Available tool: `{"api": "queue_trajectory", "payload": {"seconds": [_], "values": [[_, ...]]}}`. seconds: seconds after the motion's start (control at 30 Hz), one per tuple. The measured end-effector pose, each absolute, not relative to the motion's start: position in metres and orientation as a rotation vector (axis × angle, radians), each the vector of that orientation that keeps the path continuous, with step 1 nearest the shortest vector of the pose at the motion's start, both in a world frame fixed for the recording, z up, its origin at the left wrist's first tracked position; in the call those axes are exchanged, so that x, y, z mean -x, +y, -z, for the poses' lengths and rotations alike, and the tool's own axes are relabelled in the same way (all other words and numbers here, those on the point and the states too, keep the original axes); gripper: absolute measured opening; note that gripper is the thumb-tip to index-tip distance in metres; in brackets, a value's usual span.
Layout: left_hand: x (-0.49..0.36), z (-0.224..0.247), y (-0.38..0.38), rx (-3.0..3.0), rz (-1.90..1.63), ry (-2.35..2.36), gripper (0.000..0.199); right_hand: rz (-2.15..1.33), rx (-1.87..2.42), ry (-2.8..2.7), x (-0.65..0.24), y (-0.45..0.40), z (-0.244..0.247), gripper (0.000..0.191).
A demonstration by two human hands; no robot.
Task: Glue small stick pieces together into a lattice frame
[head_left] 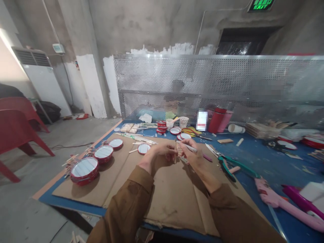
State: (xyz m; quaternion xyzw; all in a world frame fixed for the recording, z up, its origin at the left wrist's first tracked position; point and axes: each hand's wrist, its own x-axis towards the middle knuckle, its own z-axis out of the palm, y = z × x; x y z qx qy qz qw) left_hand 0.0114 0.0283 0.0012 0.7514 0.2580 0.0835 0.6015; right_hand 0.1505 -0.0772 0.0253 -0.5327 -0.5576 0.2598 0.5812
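Over the cardboard sheet (pixel 167 199), my left hand (pixel 163 152) is closed, pinching a small pale wooden piece (pixel 176 153) at its edge. My right hand (pixel 191 157) grips a whitish pen-like tool (pixel 188 146), its front end close to that piece. Fingers partly hide the piece, and I cannot tell whether the tool touches it. Left of my hands lies a small round red-rimmed tin with a pale top (pixel 144 149). Larger round red tins (pixel 84 170) with wooden sticks beside them stand in a row at the cardboard's left side.
Green-handled pliers (pixel 229 168), a pink glue gun (pixel 275 195) and a purple tool (pixel 303 200) lie at the right. Along the back stand a paper cup (pixel 184 122), a red bottle (pixel 217 120) and a lit phone (pixel 201 120), before a perforated metal screen (pixel 157 77).
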Motion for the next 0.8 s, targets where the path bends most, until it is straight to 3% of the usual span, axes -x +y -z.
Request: {"api": "queue_trajectory", "payload": {"seconds": [0.8], "values": [[-0.013, 0.003, 0.031, -1.736, -0.187, 0.611, 0.039, -0.578, 1.299, -1.274, -0.148, -0.081, -0.031, 0.028]]}}
